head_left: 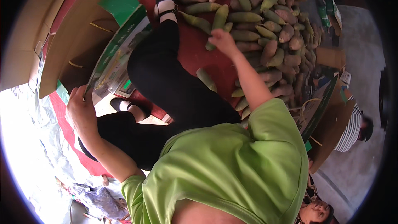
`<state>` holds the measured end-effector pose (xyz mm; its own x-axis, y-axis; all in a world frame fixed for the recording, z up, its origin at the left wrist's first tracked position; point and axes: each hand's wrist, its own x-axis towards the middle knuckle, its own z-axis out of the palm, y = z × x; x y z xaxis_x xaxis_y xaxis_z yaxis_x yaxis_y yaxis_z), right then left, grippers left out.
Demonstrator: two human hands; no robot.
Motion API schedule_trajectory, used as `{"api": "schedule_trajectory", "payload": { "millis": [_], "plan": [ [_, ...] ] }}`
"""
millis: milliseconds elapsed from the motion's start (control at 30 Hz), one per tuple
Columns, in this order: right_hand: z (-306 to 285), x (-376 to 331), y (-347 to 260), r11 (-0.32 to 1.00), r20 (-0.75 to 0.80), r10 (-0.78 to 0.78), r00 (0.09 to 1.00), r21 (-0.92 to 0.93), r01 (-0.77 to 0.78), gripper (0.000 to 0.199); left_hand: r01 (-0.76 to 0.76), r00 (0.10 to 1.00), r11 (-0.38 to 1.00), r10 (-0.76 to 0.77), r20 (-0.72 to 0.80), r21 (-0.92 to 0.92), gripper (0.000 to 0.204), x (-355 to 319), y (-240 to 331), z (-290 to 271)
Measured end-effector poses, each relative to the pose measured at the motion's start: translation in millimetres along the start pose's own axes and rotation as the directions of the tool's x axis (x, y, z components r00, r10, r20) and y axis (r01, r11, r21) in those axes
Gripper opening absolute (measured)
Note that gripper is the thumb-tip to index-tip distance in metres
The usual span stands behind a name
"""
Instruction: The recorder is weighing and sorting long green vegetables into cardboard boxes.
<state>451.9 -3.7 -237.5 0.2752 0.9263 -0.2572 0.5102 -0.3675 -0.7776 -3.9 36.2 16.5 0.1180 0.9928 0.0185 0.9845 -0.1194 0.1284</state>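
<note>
A big pile of long green and purplish root vegetables (269, 29) lies on a red mat (192, 52). My right hand (222, 39) reaches to the pile's near edge, fingers curled over the lower end of one green root (219, 16). My left hand (81, 110) grips the edge of a flap on an open cardboard box (83, 37) with green printed sides, which lies on its side to my left. My legs in black trousers and black strapped shoes stretch out between the box and the pile.
A single root (206, 79) lies by my leg. A second green-printed box (321, 105) stands right of the pile. Flat cardboard (20, 37) lies far left, with pale plastic sheeting (45, 149) below it. A person in a striped shirt (352, 130) crouches at the right.
</note>
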Motion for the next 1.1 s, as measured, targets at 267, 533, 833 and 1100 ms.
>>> {"api": "schedule_trajectory", "payload": {
  "millis": [267,533,833,1100],
  "plan": [
    [71.6,-110.6,95.8,0.912,0.333,0.328,0.884,-0.356,-0.204,0.084,-0.006,1.0,0.998,0.005,-0.012,-0.062,0.012,-1.4,-10.8,4.5],
    [102.4,-127.0,104.4,0.846,0.338,0.471,0.815,-0.435,-0.309,0.073,0.074,0.997,0.986,-0.074,0.004,-0.146,0.017,-5.1,10.4,-2.6],
    [68.4,-81.4,74.8,0.866,0.207,0.421,0.883,-0.381,-0.324,0.073,0.04,0.999,0.999,-0.04,0.008,-0.019,0.015,-9.9,12.3,-9.0],
    [-17.3,15.1,-119.6,0.98,-0.091,-0.101,0.991,0.163,0.115,0.073,0.006,1.0,1.0,-0.006,-0.013,0.011,0.013,-12.4,7.2,-5.7]
  ]
}}
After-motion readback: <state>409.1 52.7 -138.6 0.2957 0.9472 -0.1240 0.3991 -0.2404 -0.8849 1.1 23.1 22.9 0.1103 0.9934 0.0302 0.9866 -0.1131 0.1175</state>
